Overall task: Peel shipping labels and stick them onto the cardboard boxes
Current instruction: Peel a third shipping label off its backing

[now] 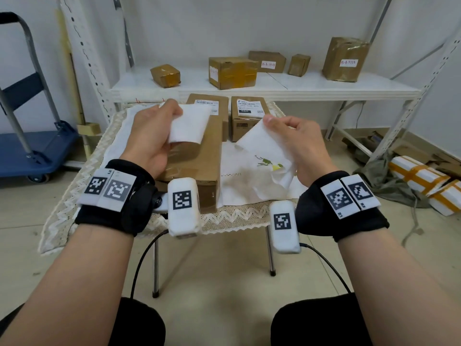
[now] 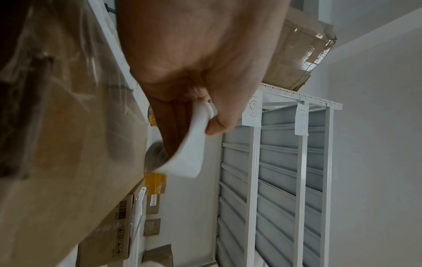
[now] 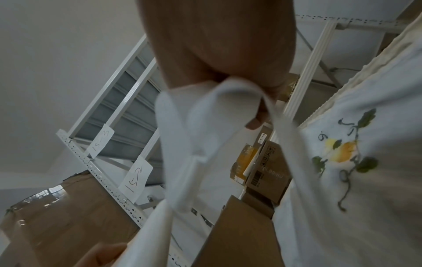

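My left hand pinches a white rectangular label sheet by its left edge, blank side toward me, above the far end of a long cardboard box. In the left wrist view the thumb presses the curved sheet against the fingers. My right hand pinches a second white sheet by its top corner; its lower end hangs crumpled over the tablecloth. The right wrist view shows that sheet folded and drooping. Two smaller boxes with printed labels stand behind.
A white shelf behind the table carries several taped boxes. A blue cart stands at the left. White parcels with orange tape lie on the floor at the right. A small box sits left of the table.
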### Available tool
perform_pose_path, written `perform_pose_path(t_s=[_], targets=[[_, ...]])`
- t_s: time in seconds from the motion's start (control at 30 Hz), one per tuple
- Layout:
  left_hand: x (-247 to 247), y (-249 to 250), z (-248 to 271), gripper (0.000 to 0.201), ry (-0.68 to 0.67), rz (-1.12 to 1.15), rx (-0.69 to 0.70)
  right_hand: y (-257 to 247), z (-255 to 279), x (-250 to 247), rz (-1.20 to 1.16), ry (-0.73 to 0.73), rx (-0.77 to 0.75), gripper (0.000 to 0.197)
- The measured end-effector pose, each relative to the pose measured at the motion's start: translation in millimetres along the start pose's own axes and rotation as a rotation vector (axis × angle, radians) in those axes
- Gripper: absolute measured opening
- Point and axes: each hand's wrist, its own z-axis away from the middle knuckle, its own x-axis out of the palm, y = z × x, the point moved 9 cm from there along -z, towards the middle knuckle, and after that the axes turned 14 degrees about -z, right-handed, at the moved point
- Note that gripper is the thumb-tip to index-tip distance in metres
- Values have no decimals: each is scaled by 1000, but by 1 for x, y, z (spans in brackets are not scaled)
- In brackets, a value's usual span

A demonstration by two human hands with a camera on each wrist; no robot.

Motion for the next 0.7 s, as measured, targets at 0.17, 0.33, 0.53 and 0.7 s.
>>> perform_pose_path(t_s=[0.17,0.33,0.53,0.7], targets=[[2,1,3,4,-17,-4,-5,7,7,19,75,-119,78,8],[1,2,3,2,-17,32,-4,8,-2,2,4,51,81,17],[1,5,1,4,-26,35,26,9,-11,-30,-202,282,94,5],[5,7,3,7,-57,45,47,13,-13,-35,-228,293,139,22]])
